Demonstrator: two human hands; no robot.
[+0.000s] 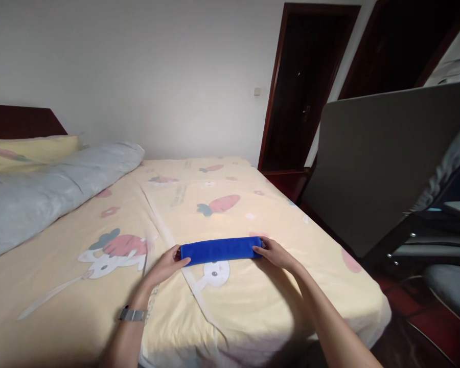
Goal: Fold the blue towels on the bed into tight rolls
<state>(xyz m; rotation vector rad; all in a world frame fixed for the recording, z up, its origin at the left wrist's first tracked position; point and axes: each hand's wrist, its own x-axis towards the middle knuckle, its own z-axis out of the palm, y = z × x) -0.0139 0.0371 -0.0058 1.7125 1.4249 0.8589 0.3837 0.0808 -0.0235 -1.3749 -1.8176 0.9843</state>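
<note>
A bright blue folded cloth (220, 250), shaped as a long narrow rectangle, lies level just over or on the bed near its front edge; I cannot tell whether it touches the sheet. My left hand (170, 265) grips its left end, thumb on top and fingers tucked behind. At the right end, my right hand (274, 252) pinches it the same way. A silver watch (132, 313) circles my left wrist. Under the cloth, a printed rabbit on the yellow bedsheet (176, 296) is partly covered.
A rolled grey-blue quilt (61, 184) and a yellow pillow (34, 151) lie at the left by the dark headboard (21, 121). Right of the bed stand a large grey panel (375, 168) and a stool-like seat (454, 289). A dark door (304, 92) is behind.
</note>
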